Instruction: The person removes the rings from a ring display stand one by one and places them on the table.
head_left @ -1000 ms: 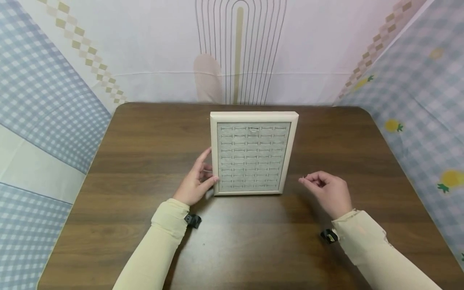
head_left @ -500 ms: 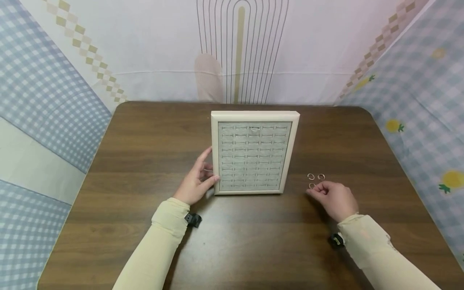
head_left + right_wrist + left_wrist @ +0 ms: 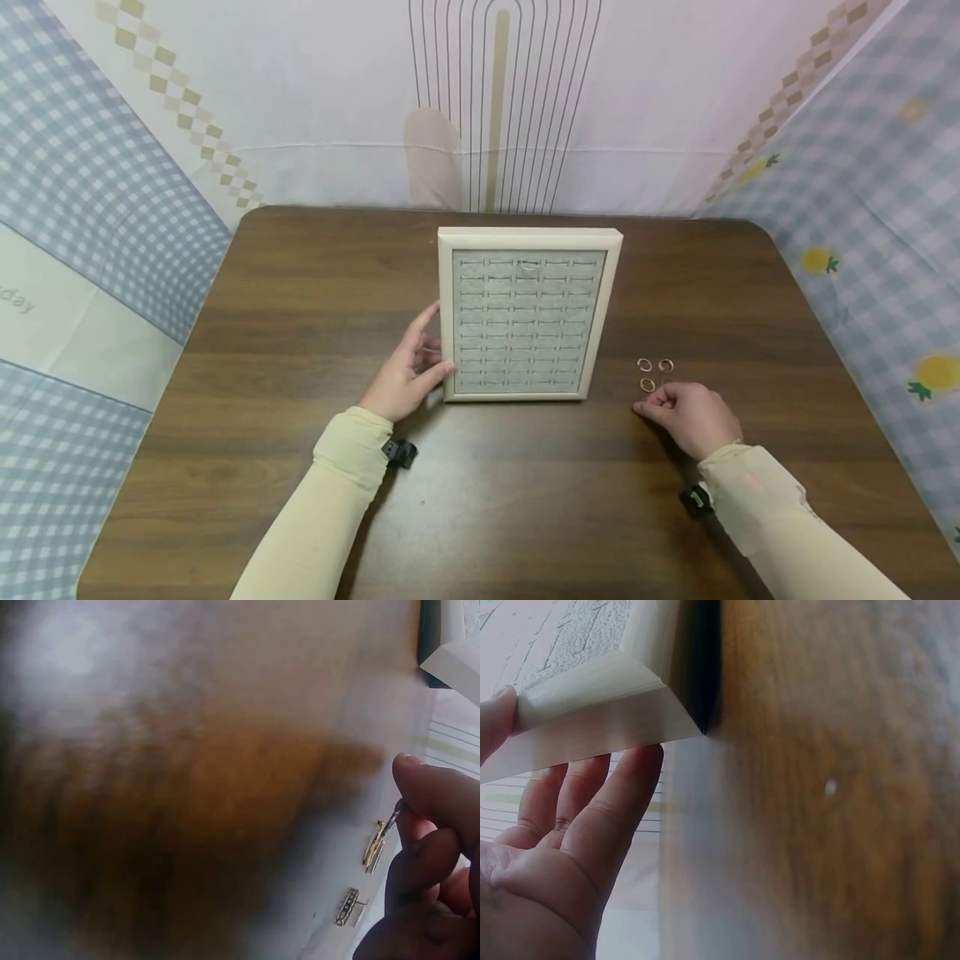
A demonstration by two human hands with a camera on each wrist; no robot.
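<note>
A cream-framed ring display board point(image 3: 529, 238) stands on the table, its grey panel lined with rows of slots. One thin ring point(image 3: 528, 267) sits in a top-row slot. At the board's left edge, my left hand point(image 3: 405, 379) grips the frame, thumb on the front and fingertips against the side, as the left wrist view shows. Right of the board, several small rings lie on the table, among them a gold ring point(image 3: 647, 385). Beside them, my right hand point(image 3: 693, 417) pinches a silver ring point(image 3: 394, 814) between thumb and finger, seen in the right wrist view.
The brown wooden table point(image 3: 300, 292) has rounded back corners. A white patterned cloth point(image 3: 315, 92) hangs behind it, with checked cloths at both sides. A dark wrist camera point(image 3: 400, 452) is strapped on the left wrist, another on the right.
My right hand has moved slightly right and toward me, bringing the loose rings into sight. My left hand keeps its hold on the board.
</note>
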